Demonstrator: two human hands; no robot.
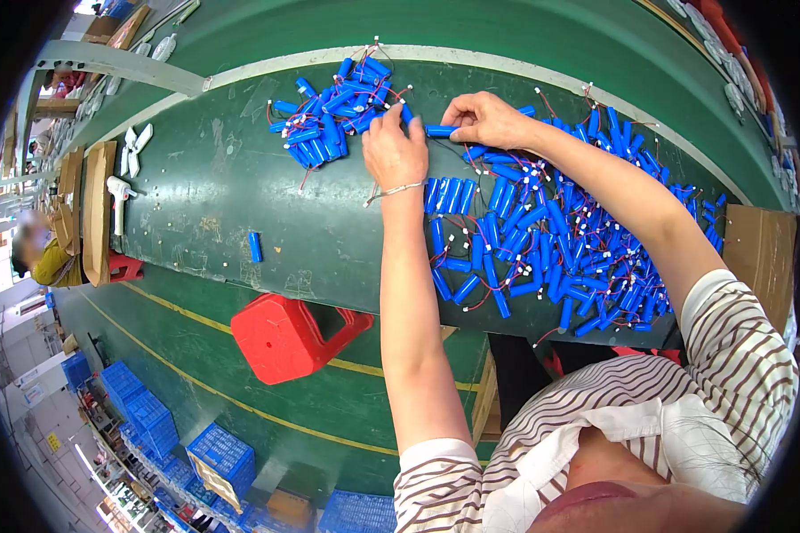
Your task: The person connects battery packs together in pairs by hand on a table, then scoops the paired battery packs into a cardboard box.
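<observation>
My left hand (396, 153) is at the edge of a heap of blue wired cylinders (332, 133), its thumb and fingers closed round one blue cylinder (406, 114). Just to its right, my right hand (487, 122) pinches the end of another blue cylinder (439, 131), which lies level and points toward my left hand. Below the hands, a short row of blue cylinders (453, 195) stands side by side. A large spread of loose blue cylinders (556, 218) with red and black wires covers the right part of the table.
On the green table (196, 195), a single blue cylinder (255, 247) and a white tool (119, 191) lie to the left. Cardboard (100, 213) stands at the left end, a box (760, 258) at the right. A red stool (280, 342) is below. Another person (53, 262) is far left.
</observation>
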